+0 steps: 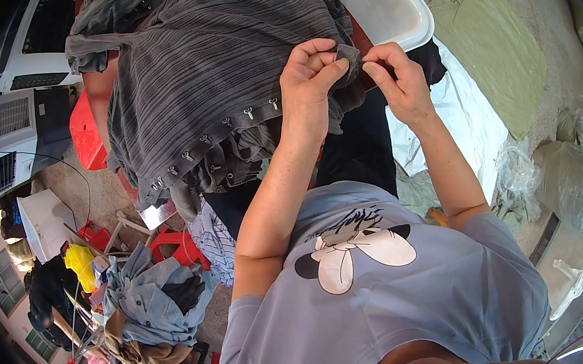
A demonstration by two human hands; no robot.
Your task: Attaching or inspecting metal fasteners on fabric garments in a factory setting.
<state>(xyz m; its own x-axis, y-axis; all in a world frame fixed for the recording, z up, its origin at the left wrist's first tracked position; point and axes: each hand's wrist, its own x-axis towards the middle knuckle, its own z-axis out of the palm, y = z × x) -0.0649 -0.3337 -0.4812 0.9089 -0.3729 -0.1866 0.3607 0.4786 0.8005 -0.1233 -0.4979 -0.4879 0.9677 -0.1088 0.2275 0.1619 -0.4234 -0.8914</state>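
A dark grey striped garment [209,70] with a row of small metal hooks along one edge is draped over my lap and knees. My left hand [310,84] pinches a corner of its fabric between thumb and fingers. My right hand [398,78] grips the same corner from the right side, fingertips touching the cloth close to the left hand. Both forearms rise from my blue-grey printed shirt at the lower edge.
A white plastic tub [386,1] sits beyond my hands. At the left are a red plastic stool [87,132], a pile of denim and other clothes [148,304], and white appliances [19,90]. Clear plastic sheeting [470,120] and green fabric [497,39] lie to the right.
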